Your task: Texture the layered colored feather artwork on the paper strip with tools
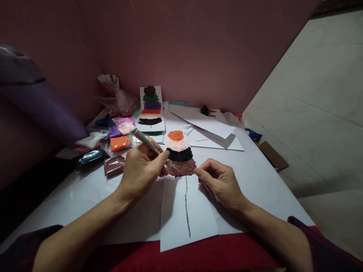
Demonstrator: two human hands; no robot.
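Observation:
A white sheet [184, 215] lies in front of me with a clay picture [180, 155] on it: stacked bands of orange, pale peach, black and brownish red over a thin dark drawn line. My left hand [141, 170] grips a white pen-like tool [143, 139], its tip at the left edge of the brownish-red band. My right hand [219, 183] has its fingers curled, fingertips pinching or pressing the right edge of that band.
A second clay picture [150, 107] leans against the pink wall. Bags of coloured clay [120, 142] lie at the left with a black object [90, 158]. Loose white sheets [210, 132] and a small dark clip [206, 110] lie behind. A cardboard piece [272, 155] is at right.

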